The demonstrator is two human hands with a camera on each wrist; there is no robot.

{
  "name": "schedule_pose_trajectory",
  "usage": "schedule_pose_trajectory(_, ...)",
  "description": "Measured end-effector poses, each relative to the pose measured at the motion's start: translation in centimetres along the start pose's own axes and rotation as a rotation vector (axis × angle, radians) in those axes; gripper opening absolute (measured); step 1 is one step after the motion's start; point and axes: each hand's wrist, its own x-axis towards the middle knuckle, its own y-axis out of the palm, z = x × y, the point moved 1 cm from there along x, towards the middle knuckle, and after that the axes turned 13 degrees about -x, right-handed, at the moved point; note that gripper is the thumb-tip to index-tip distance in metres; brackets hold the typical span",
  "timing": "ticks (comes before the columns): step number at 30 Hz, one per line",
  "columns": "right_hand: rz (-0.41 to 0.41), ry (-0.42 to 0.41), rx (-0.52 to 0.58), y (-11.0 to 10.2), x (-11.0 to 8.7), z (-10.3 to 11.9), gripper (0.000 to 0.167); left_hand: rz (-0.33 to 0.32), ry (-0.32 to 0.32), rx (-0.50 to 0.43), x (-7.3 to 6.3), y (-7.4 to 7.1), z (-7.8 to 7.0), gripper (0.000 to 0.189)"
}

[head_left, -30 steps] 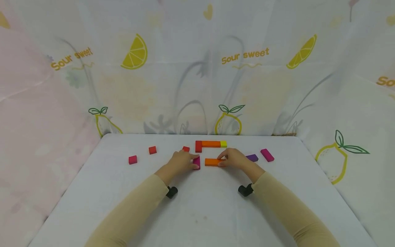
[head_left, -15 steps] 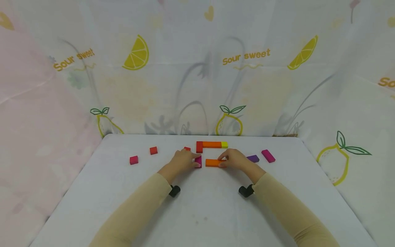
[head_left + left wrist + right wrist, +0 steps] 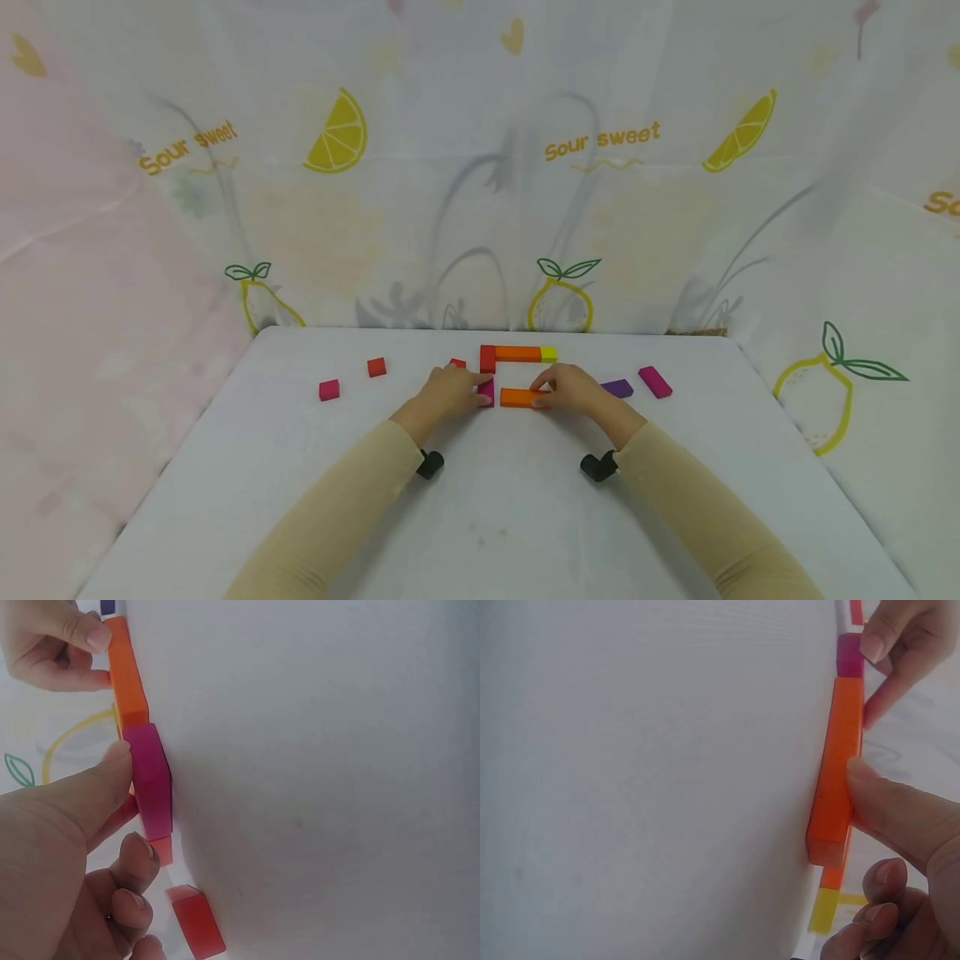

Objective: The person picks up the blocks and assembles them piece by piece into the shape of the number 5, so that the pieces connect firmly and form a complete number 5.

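My left hand pinches a magenta block between thumb and index finger, at the near end of a dark red block. To its right, my right hand grips the right part of an orange block with thumb and index finger. In the head view a narrow gap parts the magenta and orange blocks. Behind them, a second orange block runs from the dark red block to a yellow cube. In the left wrist view the magenta block lies flat on the table.
Two red cubes lie to the left, and another red piece is partly hidden behind my left hand. On the right are a purple block and a magenta block. A printed cloth hangs behind the white table.
My left hand has slid the magenta block slightly right and away from me, closer to the orange and dark red blocks. My right hand has kept its grip nearly still. The head view shifts a little.
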Motion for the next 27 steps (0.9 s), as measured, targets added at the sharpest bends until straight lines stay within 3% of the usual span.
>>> schedule_pose_trajectory(27,0.001,-0.016,0.003,0.07,-0.18,0.08,0.025,-0.023,0.012,0.030,0.01,0.15,-0.22,0.054)
